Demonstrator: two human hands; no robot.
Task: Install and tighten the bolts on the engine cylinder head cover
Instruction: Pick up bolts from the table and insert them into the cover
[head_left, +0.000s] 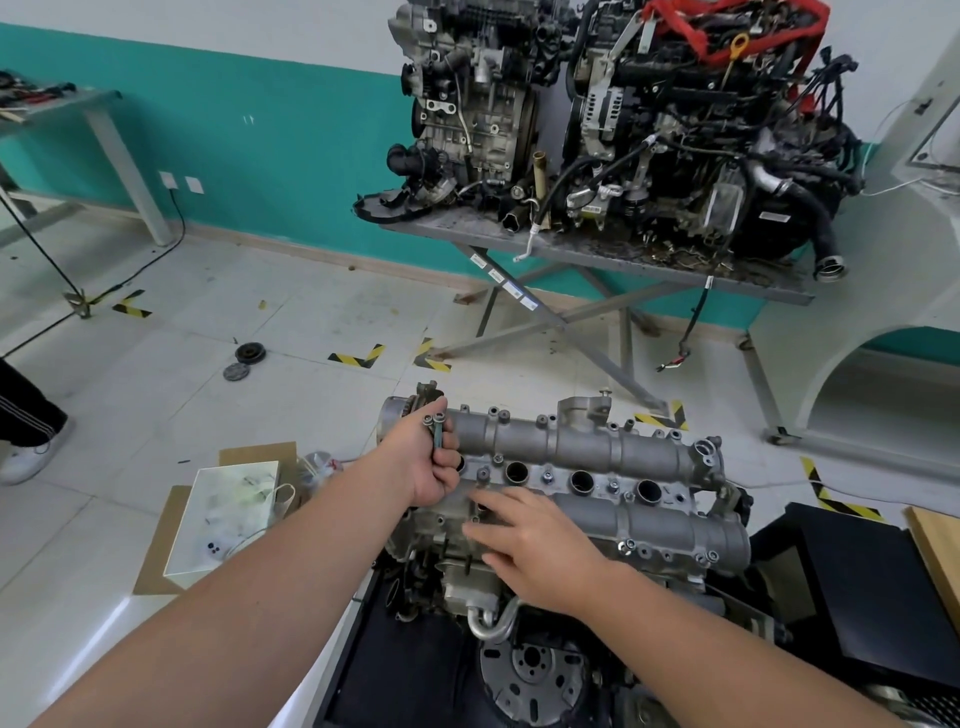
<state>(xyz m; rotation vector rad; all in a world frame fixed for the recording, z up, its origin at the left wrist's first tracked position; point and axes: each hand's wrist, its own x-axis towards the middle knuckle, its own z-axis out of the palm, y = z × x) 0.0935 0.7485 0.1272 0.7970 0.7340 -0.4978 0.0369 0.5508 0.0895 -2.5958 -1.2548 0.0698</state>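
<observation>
**Still seating bolts by hand**

Low in the frame's centre sits the cylinder head cover (587, 467). Just left of it, the left hand (423, 462) grips a small bunch of spare bolts (438, 431), heads up. The right hand (524, 535) reaches its fingertips (480, 501) to the cover's near-left edge (whether they pinch a bolt, I cannot tell). Next, probably, thread one squarely into its hole.

Engine cover (587, 447) under the fingers: dull silver-grey. Bolts (437, 434) in left fingers (448, 462): dark grey-green. Wall (270, 140) beyond: teal below, white above. Floor tape (358, 357): yellow-black stripes. Tray (223, 519): white.
</observation>
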